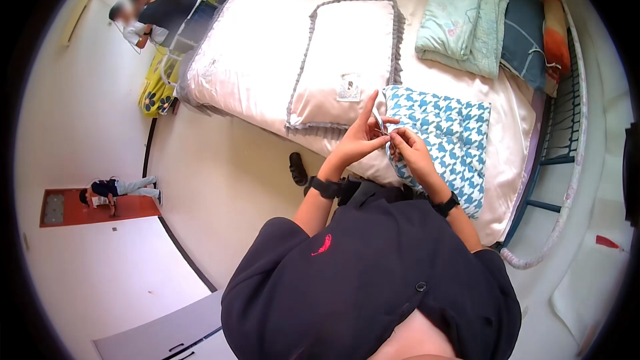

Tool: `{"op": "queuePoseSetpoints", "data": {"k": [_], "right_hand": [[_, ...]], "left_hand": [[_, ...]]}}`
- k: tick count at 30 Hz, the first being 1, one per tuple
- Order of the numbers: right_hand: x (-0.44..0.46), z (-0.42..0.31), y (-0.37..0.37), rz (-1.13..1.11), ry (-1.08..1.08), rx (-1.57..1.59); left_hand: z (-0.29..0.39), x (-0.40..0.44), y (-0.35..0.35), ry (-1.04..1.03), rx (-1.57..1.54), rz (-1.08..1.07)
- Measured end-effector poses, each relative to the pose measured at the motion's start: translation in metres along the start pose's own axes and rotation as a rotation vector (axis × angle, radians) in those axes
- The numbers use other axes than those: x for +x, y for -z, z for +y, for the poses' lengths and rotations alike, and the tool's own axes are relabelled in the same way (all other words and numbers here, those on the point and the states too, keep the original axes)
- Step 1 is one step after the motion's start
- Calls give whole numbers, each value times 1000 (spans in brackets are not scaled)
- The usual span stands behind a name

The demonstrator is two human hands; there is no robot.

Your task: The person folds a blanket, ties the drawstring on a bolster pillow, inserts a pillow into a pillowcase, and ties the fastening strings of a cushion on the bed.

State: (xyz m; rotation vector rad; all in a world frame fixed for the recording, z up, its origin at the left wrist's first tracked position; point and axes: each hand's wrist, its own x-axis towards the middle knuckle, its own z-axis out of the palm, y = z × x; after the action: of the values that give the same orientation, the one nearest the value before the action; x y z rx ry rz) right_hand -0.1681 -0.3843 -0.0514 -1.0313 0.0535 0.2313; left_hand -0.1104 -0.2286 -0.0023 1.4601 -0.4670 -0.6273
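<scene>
A blue and white houndstooth cushion (453, 143) lies at the bed's near edge, in front of me. Over its left corner my left hand (363, 137) has its thumb and fingers closing on a thin white strip (379, 119). My right hand (408, 149) meets it there, thumb and forefinger pinched on the same strip near the cushion's corner. Both hands nearly touch. Left of the cushion lies a pale pillow (347, 53) with a grey ruffled edge, and a small clear packet (349, 87) rests on it.
A folded mint quilt (460, 27) and blue pillow (523, 37) lie at the bed's right, beside a metal bed frame (577, 133). A dark shoe (298, 169) is on the floor. Two people (163, 10) are at upper left; another person (110, 190) is by a red door (63, 208).
</scene>
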Motion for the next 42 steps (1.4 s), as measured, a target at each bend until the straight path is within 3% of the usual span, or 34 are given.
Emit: {"op": "queuePoseSetpoints", "data": {"k": [6, 18, 32, 41, 42], "right_hand": [[1, -4, 4, -41, 1, -65], [8, -1, 30, -123, -314, 68], [10, 15, 36, -260, -424, 48], [7, 21, 35, -156, -436, -70], [7, 21, 36, -155, -437, -71]], "left_hand": [[-4, 3, -5, 26, -43, 71], [-13, -2, -6, 81, -63, 55], [-24, -19, 1, 153, -64, 93], [-49, -30, 9, 160, -138, 168], [-44, -30, 5, 272, -1, 159]]}}
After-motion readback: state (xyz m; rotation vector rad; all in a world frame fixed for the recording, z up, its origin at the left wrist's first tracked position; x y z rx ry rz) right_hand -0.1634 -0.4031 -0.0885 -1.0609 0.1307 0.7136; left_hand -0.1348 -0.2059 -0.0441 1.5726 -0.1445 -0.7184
